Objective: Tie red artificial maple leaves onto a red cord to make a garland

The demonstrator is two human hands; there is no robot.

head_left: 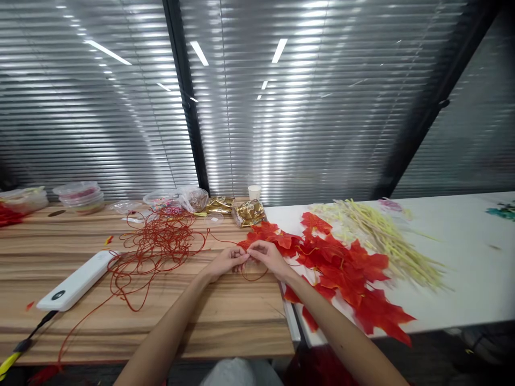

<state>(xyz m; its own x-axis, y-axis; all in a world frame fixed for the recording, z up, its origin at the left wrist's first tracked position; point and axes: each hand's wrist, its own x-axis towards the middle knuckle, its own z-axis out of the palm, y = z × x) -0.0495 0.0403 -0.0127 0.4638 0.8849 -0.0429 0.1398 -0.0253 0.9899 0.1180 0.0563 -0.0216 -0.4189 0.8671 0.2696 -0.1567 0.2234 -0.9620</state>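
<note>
The left hand (228, 262) and right hand (270, 257) pinch thin red cord (254, 280) near the right edge of the striped brown wooden desk (241, 324). Tugging could knot its loose, tangled red coil (171, 231).

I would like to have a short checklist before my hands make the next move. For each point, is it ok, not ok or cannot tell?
1. Red cord untangled: not ok; most lies in a loose tangle.
2. Left hand and right hand together: ok; they meet at the fingertips.
3. Each hand's grip on the cord: cannot tell; too small.
4. Red leaves near: ok, beside the right hand.
5. White device clear of cord: cannot tell; loops reach its far end.
</note>
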